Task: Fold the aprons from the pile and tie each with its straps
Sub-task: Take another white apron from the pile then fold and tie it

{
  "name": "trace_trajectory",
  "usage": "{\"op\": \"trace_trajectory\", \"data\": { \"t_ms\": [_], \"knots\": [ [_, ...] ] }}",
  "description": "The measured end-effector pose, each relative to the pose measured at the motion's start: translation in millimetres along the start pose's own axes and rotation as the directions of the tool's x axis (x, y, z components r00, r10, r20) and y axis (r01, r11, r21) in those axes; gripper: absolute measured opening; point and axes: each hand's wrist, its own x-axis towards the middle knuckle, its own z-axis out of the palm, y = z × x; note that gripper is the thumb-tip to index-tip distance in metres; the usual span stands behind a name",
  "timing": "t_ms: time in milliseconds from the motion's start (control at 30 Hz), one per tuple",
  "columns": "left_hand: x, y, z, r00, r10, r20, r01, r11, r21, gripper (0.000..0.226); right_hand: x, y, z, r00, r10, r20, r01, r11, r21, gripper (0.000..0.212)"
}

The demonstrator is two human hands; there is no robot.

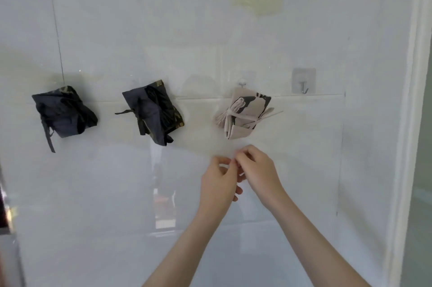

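As it hangs, the beige apron tilts — straps pointing right.

Three folded, tied bundles in a row across mid-frame. Left dark apron: crumpled, one strap dangling below it. Middle dark apron: tilted, strap end sticking out left. Beige apron, right of centre: dark print, pale straps knotted around it.

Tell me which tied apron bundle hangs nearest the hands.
The beige bundle, rightmost, just above the left hand and right hand; the two dark bundles hang farther left.
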Motion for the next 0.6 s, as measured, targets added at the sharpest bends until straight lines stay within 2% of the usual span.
{"op": "trace_trajectory", "data": {
  "t_ms": [167, 300, 333, 433, 467, 533, 600],
  "knots": [
    [-29, -52, -53, 0.990, -0.138, 0.007, 0.136, 0.982, 0.133, 0.017, -42, 31, 46, 0.988, 0.023, 0.150, -0.006, 0.993, -0.114, 0.021],
    [-70, -120, -123, 0.949, -0.313, -0.020, 0.307, 0.911, 0.275, 0.018, -91, 68, 109, 0.935, 0.094, 0.341, -0.010, 0.971, -0.241, 0.026],
    [-79, -137, -142, 0.935, -0.354, -0.033, 0.346, 0.886, 0.308, 0.018, -103, 76, 128, 0.906, 0.106, 0.410, 0.012, 0.962, -0.274, 0.028],
    [-119, -187, -206, 0.864, -0.494, -0.093, 0.491, 0.791, 0.365, 0.018, -151, 96, 191, 0.759, 0.227, 0.611, -0.004, 0.939, -0.344, 0.027],
    [-135, -208, -237, 0.828, -0.546, -0.132, 0.552, 0.748, 0.369, 0.018, -171, 102, 223, 0.682, 0.278, 0.677, -0.034, 0.936, -0.349, 0.025],
    [-156, -241, -289, 0.775, -0.603, -0.186, 0.626, 0.695, 0.354, 0.017, -198, 115, 275, 0.580, 0.360, 0.731, -0.093, 0.921, -0.379, 0.020],
    [-172, -264, -328, 0.742, -0.627, -0.236, 0.667, 0.653, 0.360, 0.015, -219, 131, 318, 0.511, 0.434, 0.742, -0.127, 0.892, -0.434, 0.019]
  ]
}}
